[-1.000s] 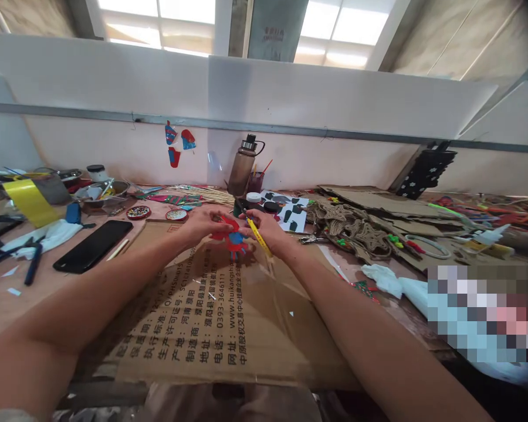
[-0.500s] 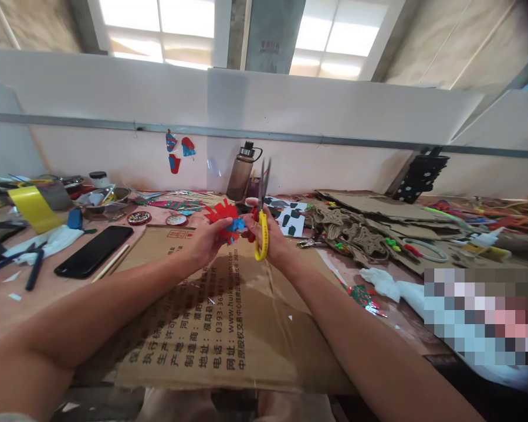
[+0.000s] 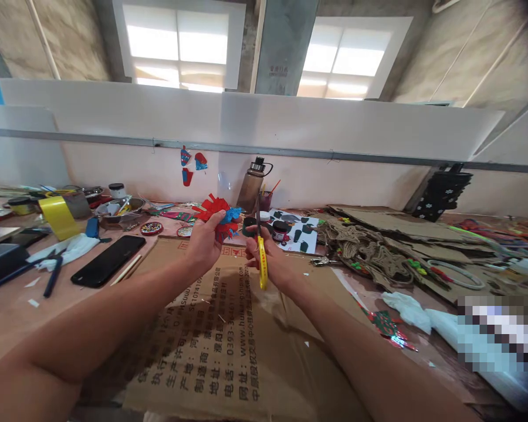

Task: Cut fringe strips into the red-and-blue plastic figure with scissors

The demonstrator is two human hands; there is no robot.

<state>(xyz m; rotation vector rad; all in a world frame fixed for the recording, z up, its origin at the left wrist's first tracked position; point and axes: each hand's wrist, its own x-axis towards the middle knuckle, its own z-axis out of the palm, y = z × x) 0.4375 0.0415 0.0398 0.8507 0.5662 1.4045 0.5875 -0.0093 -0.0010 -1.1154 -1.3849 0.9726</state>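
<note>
My left hand [image 3: 207, 237] pinches a red and blue fringed piece [image 3: 214, 212] between thumb and fingers, its cut strips fanning out upward. To the right, my right hand [image 3: 268, 258] is closed on a pair of yellow-handled scissors [image 3: 263, 261], whose blades point up and away from me. The scissors are apart from the fringed piece. Both hands are above a flat sheet of brown cardboard [image 3: 264, 351] with printed characters. Part of the scissor handle is hidden by my right fingers.
A black phone [image 3: 108, 261] and a yellow tape strip [image 3: 59, 217] lie left. A bottle [image 3: 250, 187] stands by the wall behind my hands. Braided twine pieces [image 3: 369, 249] and cardboard pieces are piled right. Small jars [image 3: 280, 230] stand beyond my right hand.
My hands have moved apart; the left one moved left with the fringed piece, whose red strips now show more fully. The scissors are now clear of it. The view has tilted upward slightly.
</note>
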